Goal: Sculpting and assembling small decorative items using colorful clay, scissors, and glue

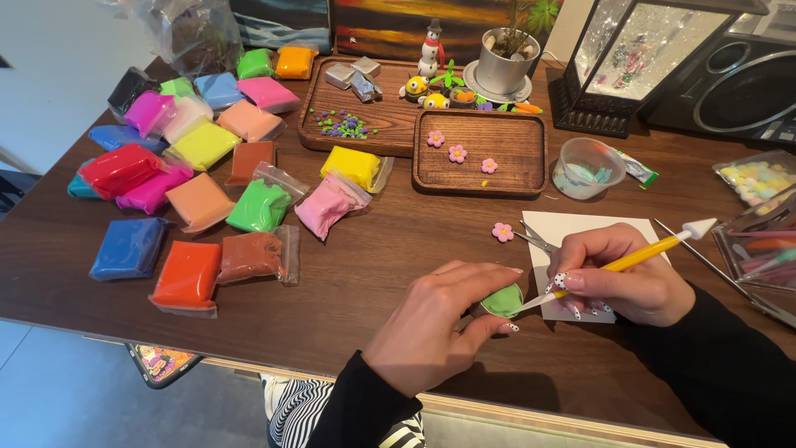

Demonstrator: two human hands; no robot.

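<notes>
Green clay disc [502, 299]: flat on the table [365, 274] near the front edge, at the left border of a white paper sheet [580, 228]; roundish, no clear long axis. Yellow tool [643, 255]: long axis slanted, white cone end up and to the right, thin tip down-left, touching the disc's right edge.

Just behind the disc, small scissors [531, 239] and a pink flower [502, 231]. Farther back, a small tray [514, 149] with three more pink flowers, a larger tray [390, 124] with purple and green bits and silver blocks, little clay figures and a snowman, a potted plant [503, 62], a clear cup [587, 168]. To the left, well apart, many coloured clay packs [191, 274]. At the far right, a clear box of tools [767, 245]. Nothing lying between hands and disc.

Left hand [435, 328]: curled, thumb and forefinger pinching the disc's rim from the left, other fingers partly hiding it. Right hand [626, 278]: closed in a pen grip round the tool's shaft, resting on the paper.
</notes>
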